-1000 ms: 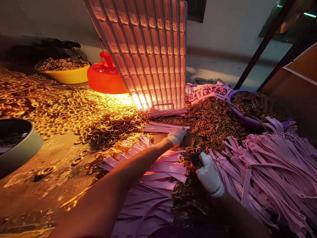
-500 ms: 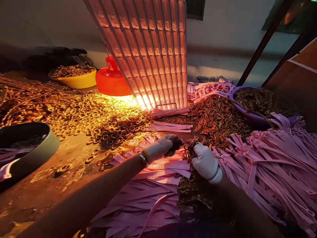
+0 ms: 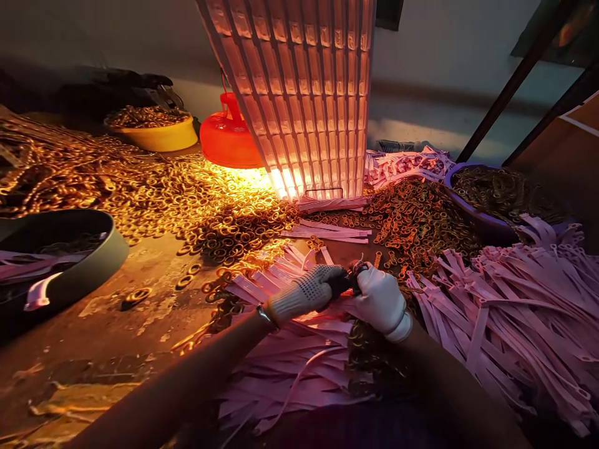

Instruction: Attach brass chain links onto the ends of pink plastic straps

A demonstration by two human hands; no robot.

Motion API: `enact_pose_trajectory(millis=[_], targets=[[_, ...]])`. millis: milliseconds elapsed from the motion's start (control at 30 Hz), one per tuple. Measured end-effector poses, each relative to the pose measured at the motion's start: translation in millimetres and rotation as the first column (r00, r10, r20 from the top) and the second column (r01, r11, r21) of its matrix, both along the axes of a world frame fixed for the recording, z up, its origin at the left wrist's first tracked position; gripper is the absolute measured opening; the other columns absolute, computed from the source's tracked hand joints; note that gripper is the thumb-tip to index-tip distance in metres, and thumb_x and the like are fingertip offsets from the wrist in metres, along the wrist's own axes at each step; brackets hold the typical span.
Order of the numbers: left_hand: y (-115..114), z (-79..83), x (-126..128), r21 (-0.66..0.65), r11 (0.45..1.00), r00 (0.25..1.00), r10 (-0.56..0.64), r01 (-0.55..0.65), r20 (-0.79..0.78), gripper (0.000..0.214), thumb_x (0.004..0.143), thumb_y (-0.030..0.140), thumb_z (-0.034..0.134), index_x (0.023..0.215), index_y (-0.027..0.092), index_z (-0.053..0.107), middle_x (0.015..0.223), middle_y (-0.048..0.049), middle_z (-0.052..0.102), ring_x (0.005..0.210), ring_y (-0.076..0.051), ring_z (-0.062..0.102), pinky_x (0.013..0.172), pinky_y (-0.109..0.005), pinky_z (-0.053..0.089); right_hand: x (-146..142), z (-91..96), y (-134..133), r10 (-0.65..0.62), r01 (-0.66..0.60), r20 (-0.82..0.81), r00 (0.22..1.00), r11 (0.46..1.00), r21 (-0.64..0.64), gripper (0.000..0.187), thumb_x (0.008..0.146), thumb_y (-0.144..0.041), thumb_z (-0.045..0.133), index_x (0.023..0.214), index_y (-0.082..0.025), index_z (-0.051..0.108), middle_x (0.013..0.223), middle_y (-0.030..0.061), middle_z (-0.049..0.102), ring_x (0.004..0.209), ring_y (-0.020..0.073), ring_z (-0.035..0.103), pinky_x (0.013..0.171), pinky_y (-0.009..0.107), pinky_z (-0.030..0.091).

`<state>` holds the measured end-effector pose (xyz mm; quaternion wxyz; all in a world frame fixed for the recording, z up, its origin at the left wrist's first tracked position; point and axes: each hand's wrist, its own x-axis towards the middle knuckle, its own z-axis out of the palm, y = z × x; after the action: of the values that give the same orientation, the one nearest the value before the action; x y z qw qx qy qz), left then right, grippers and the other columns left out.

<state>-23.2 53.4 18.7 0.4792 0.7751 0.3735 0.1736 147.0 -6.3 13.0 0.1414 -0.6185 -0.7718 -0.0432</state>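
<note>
Both my hands wear white knit gloves and meet over a pile of pink plastic strips (image 3: 299,358). My left hand (image 3: 306,292) is closed, its dark fingertips pinching at a small metal ring piece (image 3: 356,269) held between the two hands. My right hand (image 3: 381,300) is closed on the same small piece from the right side. Loose brass-coloured rings (image 3: 224,227) lie spread over the table just beyond the hands. What exactly sits inside the fingers is mostly hidden.
A tall ribbed pink rack (image 3: 309,93) stands behind the hands, with a red lamp (image 3: 229,140) lit beside it. A yellow bowl (image 3: 159,134) of rings sits far left, a grey basin (image 3: 70,268) near left, a purple bowl (image 3: 486,215) right, more pink strips (image 3: 515,312) right.
My left hand drew back from the far strips toward me and closed against my right hand. The view shifted slightly rightward.
</note>
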Motion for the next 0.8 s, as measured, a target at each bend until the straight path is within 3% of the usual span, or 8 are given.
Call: enact_pose_trajectory(millis=[167,267,400,533,667,800], targets=[[-13,-2.4,-3,-0.044,0.982,0.982,0.184,-0.183,0.038,0.026,0.089,0.038,0.050,0.078,0.017,0.061,0.052,0.0038,0.049,0.043,-0.010,0.043,0.044,-0.021,0.031,7,11.5,-8,0.077,-0.076,0.019,0.997,0.995,-0.072,0.017,0.091,-0.021,0.059,0.104,-0.013,0.065,0.099,0.0150,0.069,0.088,0.0247,0.066,0.075,0.029,0.045],[-20,-2.6,-3,-0.038,0.988,0.987,0.155,-0.153,0.053,0.029,0.091,0.037,0.049,0.082,0.017,0.067,0.051,0.0041,0.048,0.044,-0.009,0.042,0.045,-0.021,0.031,9,12.0,-8,0.092,-0.086,0.039,0.995,0.989,-0.121,0.024,0.092,-0.032,0.062,0.107,-0.013,0.065,0.096,0.0144,0.069,0.084,0.0241,0.066,0.072,0.029,0.045],[-21,-6.1,-3,0.057,0.990,0.989,0.126,-0.131,0.082,0.027,0.090,0.032,0.052,0.080,0.016,0.070,0.054,0.0016,0.052,0.051,-0.011,0.043,0.050,-0.021,0.034,9,3.5,-3,0.172,-0.155,0.096,0.980,0.974,-0.166,0.019,0.095,-0.030,0.057,0.100,-0.012,0.065,0.090,0.0145,0.070,0.079,0.0241,0.065,0.068,0.030,0.044],[-13,-5.8,0,0.178,0.981,0.996,0.071,-0.079,0.055,0.027,0.089,0.034,0.053,0.073,0.017,0.067,0.063,-0.0007,0.060,0.061,-0.013,0.050,0.059,-0.022,0.041,13,1.2,1,0.286,-0.259,0.147,0.947,0.949,-0.179,0.030,0.098,-0.038,0.054,0.103,-0.010,0.063,0.092,0.0158,0.070,0.080,0.0253,0.065,0.065,0.031,0.044],[-14,3.8,7,0.208,0.977,0.998,0.057,-0.051,-0.024,0.028,0.088,0.031,0.052,0.067,0.017,0.064,0.062,0.0006,0.063,0.063,-0.014,0.053,0.061,-0.022,0.043,16,8.0,1,0.330,-0.297,0.207,0.921,0.939,-0.175,0.028,0.103,-0.032,0.040,0.108,-0.012,0.060,0.093,0.0114,0.069,0.079,0.0229,0.065,0.062,0.030,0.043],[-8,18.1,-8,0.220,0.974,0.996,0.074,-0.059,-0.058,0.023,0.083,0.035,0.058,0.082,0.020,0.075,0.081,0.0012,0.076,0.073,-0.018,0.063,0.073,-0.027,0.051,18,15.4,-1,0.353,-0.336,0.219,0.910,0.935,-0.113,0.031,0.106,-0.022,0.028,0.104,-0.015,0.058,0.084,0.0075,0.068,0.078,0.0212,0.066,0.062,0.029,0.045]])
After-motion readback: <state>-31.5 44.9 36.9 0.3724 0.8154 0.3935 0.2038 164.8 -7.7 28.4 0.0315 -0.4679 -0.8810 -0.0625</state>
